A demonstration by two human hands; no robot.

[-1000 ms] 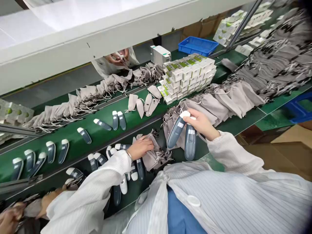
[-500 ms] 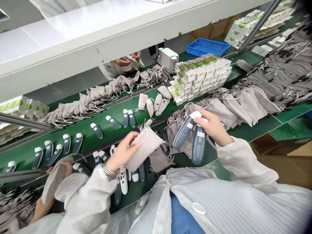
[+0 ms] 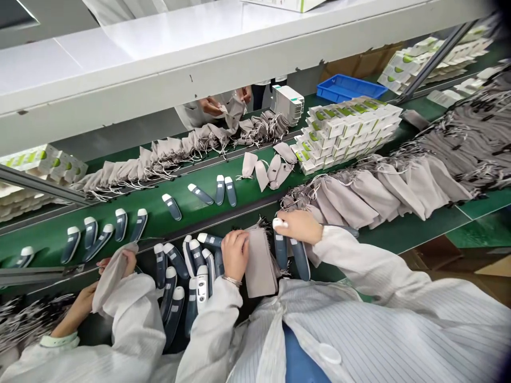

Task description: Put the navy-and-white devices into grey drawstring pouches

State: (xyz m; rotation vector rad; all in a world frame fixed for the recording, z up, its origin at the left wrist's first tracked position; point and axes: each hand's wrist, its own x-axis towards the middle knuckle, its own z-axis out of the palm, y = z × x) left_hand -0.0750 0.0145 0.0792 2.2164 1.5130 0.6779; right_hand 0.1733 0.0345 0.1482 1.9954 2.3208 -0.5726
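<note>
My left hand (image 3: 235,255) is closed at the left edge of a flat grey drawstring pouch (image 3: 260,263), its fingertips over the edge and thumb hidden. That pouch lies on a small stack of similar pouches. My right hand (image 3: 301,226) grips the white ends of two dark blue and white handheld devices (image 3: 299,259), which look like thermometers. Their blue bodies hang down beside the stack. Left of my left hand lies a cluster of the same devices (image 3: 174,314), one showing its white buttoned face (image 3: 202,284).
A row of grey pouches (image 3: 367,194) runs along the right. Behind are a green conveyor (image 3: 131,250) with spaced devices, stacked white-and-green boxes (image 3: 347,133) and a blue tray (image 3: 347,89). A white shelf (image 3: 159,69) crosses above. At left, a co-worker's hands (image 3: 85,303) hold a pouch.
My left hand has lowered the pouch onto the stack. My right hand has moved left and down with the two devices, close to the stack. The co-worker's hands at left have risen.
</note>
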